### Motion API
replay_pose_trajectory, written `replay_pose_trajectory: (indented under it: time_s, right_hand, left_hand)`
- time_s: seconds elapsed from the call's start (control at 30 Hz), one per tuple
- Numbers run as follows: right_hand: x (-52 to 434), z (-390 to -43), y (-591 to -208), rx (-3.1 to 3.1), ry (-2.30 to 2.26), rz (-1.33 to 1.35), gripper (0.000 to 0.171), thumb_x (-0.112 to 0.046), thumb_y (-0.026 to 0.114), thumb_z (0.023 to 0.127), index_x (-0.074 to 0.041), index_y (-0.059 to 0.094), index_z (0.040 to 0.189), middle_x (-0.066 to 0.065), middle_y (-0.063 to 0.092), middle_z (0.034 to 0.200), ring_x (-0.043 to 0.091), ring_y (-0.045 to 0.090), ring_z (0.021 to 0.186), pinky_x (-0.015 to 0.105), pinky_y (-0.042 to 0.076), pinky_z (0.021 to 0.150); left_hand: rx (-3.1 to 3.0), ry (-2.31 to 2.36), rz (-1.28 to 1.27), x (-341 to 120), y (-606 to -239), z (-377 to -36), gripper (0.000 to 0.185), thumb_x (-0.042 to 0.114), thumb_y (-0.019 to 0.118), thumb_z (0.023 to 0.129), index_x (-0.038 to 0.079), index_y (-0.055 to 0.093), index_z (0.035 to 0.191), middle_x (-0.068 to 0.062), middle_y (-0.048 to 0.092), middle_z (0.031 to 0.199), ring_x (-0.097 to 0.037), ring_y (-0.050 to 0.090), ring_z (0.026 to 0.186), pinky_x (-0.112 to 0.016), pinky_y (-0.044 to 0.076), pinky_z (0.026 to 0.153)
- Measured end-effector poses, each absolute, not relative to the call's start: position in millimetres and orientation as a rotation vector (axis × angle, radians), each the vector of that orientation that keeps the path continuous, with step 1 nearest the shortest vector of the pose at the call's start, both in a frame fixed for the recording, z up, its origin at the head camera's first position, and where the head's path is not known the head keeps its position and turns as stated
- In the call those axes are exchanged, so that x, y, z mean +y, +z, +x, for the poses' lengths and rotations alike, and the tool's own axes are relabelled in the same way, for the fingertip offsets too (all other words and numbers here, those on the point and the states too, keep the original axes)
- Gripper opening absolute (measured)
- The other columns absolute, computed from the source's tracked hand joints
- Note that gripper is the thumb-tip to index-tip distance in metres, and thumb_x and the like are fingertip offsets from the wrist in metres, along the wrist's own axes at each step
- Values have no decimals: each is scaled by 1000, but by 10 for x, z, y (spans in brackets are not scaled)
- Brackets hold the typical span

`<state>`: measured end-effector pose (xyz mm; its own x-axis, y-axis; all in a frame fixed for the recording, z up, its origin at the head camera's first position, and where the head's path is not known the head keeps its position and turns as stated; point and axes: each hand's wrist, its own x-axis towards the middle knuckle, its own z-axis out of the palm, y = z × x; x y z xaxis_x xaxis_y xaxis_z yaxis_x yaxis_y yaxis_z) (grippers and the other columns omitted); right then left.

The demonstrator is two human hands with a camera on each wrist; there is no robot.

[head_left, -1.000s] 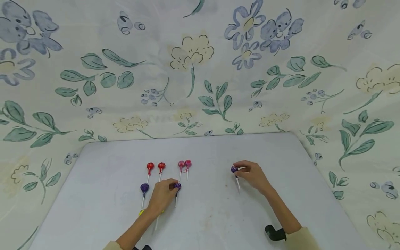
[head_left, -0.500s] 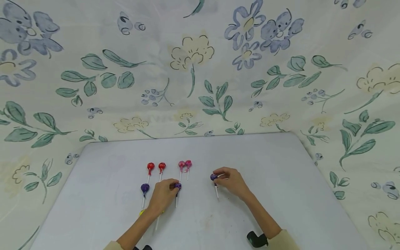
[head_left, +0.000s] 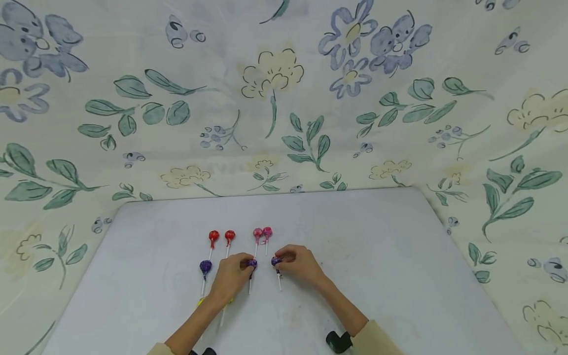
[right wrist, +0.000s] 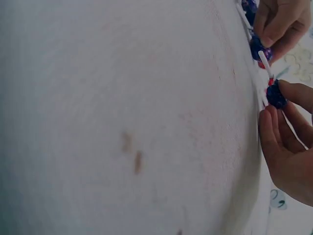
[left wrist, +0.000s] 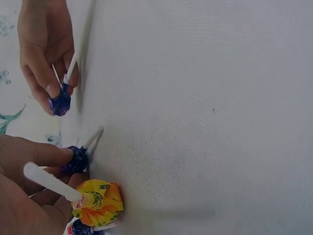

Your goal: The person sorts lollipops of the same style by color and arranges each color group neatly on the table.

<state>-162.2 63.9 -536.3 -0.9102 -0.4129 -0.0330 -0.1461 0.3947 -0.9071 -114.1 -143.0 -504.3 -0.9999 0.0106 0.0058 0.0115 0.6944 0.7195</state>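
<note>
Both hands (head_left: 266, 271) pinch two of three purple lollipops (head_left: 251, 264).

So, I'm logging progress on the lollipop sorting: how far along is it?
Done: two red lollipops and two pink lollipops lie paired in the far row; one purple lollipop lies below them. In hand: the left hand pinches a second purple one, the right hand a third beside it. Left: a yellow lollipop under the left hand.

We can read no words, brands or numbers anywhere. The yellow lollipop wrapper (left wrist: 98, 201) under the left hand (left wrist: 29, 196), at seven o'clock in the left wrist view, bears print too small to read.
</note>
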Motion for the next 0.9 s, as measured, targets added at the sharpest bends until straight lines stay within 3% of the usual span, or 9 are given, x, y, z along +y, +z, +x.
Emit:
replay_pose_trajectory:
  time_s: [0.3, 0.9]
  right_hand:
    - [466, -1634, -5380, 2411, -1506, -524, 19, -8, 79, 84, -5, 74, 103, -1, 72, 91, 6, 65, 76, 23, 53, 70]
    - [412, -1679, -5407, 2419, -1485, -541, 19, -8, 80, 82, -7, 73, 100, -4, 70, 88, 5, 63, 75, 22, 52, 71]
  left_hand:
    - [-2899, -1230, -26, -1423, -5038, -1134, 19, -4, 70, 88, -5, 72, 108, -11, 72, 93, -19, 64, 80, -38, 58, 75]
    - [-2892, -1222, -41, -1415, -5085, -1162, 23, -3, 71, 88, -5, 70, 112, -12, 72, 98, -23, 68, 86, -40, 58, 80]
